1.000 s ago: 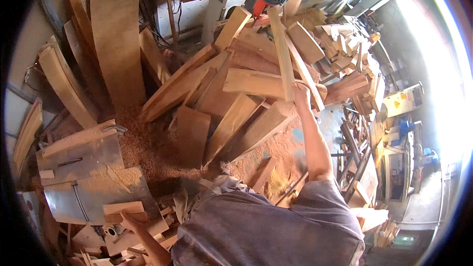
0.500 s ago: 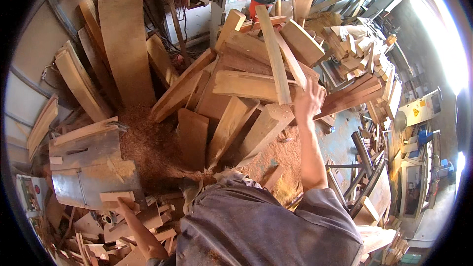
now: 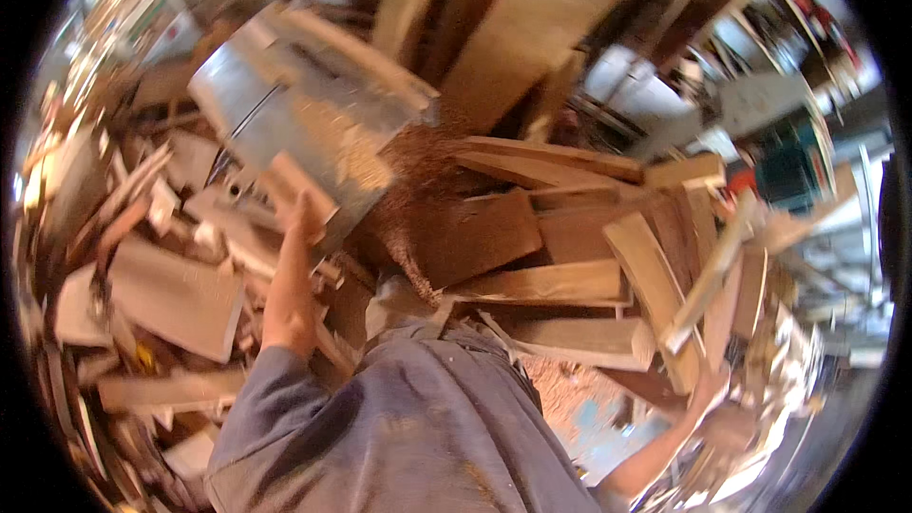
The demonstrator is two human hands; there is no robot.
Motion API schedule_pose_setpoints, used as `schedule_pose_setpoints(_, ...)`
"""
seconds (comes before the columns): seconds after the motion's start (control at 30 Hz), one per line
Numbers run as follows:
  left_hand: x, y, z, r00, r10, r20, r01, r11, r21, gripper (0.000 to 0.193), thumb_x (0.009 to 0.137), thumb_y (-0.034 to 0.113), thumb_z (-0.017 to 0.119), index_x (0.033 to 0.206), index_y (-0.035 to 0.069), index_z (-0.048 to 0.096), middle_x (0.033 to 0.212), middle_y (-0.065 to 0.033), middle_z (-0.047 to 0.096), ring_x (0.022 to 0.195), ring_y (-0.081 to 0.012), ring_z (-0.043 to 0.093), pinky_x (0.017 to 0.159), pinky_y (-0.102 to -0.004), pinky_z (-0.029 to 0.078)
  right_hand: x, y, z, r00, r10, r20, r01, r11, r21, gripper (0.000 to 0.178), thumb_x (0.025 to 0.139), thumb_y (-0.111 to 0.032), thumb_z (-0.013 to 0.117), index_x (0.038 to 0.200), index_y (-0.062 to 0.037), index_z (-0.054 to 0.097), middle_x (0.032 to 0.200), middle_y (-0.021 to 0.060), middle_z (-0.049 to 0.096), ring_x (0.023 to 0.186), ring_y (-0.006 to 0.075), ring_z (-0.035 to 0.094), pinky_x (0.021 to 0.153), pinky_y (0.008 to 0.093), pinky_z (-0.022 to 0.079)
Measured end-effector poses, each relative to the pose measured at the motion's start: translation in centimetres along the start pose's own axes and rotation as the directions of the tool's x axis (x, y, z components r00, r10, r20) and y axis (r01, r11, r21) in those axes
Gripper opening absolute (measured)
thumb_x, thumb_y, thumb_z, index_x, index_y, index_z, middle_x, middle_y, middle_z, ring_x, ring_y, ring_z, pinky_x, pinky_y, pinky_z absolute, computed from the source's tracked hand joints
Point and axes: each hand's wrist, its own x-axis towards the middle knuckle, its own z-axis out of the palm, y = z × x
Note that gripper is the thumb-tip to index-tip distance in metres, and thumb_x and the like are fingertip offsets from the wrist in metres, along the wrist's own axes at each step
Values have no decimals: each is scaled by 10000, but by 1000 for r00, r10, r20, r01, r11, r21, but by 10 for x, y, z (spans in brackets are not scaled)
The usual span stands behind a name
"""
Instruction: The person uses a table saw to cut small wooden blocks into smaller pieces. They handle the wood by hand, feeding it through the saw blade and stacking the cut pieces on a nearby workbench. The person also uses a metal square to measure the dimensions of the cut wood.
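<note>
I am looking down over my grey-blue work shirt [image 3: 418,427] at a blurred heap of pale wooden offcuts. My left hand [image 3: 302,218] reaches up and forward at the left of the view, its fingers closed around the lower end of a short pale wooden block [image 3: 285,180], which lies against the sawdust-covered grey metal machine housing [image 3: 304,100] just above it. Flat pale wooden boards [image 3: 176,299] lie scattered to the left of that arm. My right hand [image 3: 708,389] stretches out low at the right edge and grips the bottom end of a long narrow pale wooden slat [image 3: 712,275], which leans up and to the right across a stack of broad brown and tan planks [image 3: 541,280]. A mound of reddish-brown sawdust [image 3: 418,190] sits between the machine housing and the planks. A teal and red motor unit [image 3: 788,166] stands beyond the planks at the upper right, too blurred to make out further.
</note>
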Motion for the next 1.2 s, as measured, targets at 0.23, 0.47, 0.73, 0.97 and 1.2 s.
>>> schedule_pose_setpoints(0.23,-31,21,-21,996,-8,-85,4,999,-48,764,846,439,788,1349,-62,507,1318,-299,614,1231,-451,596,1025,-488,481,18,17,-54,957,-18,-291,-12,995,-101,584,830,-276,789,1254,94,636,1141,241,698,991,362,658,915,459,516)
schedule_pose_setpoints(0.47,-32,11,-21,994,5,-111,-16,995,-97,744,850,427,782,1340,-62,507,1315,-301,597,1242,-455,571,1057,-498,444,-61,-110,60,973,-210,98,223,965,-138,654,916,-162,740,1445,97,454,1340,273,596,1221,357,573,1086,437,442)
schedule_pose_setpoints(0.73,-38,18,-23,994,-88,-61,84,994,-76,789,834,428,788,1368,-61,473,1319,-309,570,1254,-458,545,1047,-514,440,-226,-387,273,579,-294,760,56,945,323,454,924,-200,735,1256,69,583,1023,140,667,850,216,659,758,345,546)
schedule_pose_setpoints(0.97,-37,7,-32,998,-61,-16,58,988,-145,778,860,422,782,1373,-77,477,1314,-296,564,1232,-451,549,1023,-511,446,-232,-499,357,346,-414,842,208,909,361,353,977,-221,654,1240,11,610,987,127,697,835,199,686,720,343,555)
schedule_pose_setpoints(1.2,-38,13,-47,997,-52,49,66,936,-347,668,874,345,780,1338,-55,517,1243,-252,624,1161,-388,612,994,-456,477,-220,-488,432,340,-800,494,823,507,255,321,931,-287,664,1126,-31,672,950,234,672,897,436,645,809,503,512)
